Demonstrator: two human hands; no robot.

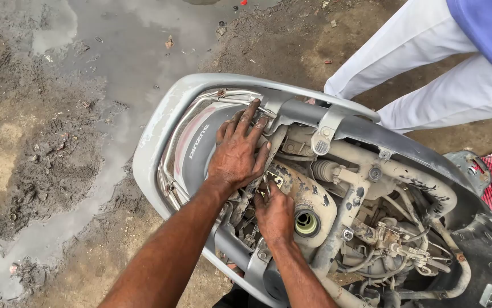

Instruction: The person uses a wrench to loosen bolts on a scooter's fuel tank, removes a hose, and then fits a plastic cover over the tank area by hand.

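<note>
Head view: left hand lies flat, fingers spread, bracing on the scooter's rear frame. Right hand pinches what looks like a small metal bracket beside the fuel tank's open filler neck; best kept steady, grit out.

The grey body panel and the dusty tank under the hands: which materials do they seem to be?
Grey body panel: probably painted plastic, smooth and scuffed. Tank: likely painted metal, beige with chipped dark patches and heavy dust. Both hands, left and right, rest beside it.
</note>
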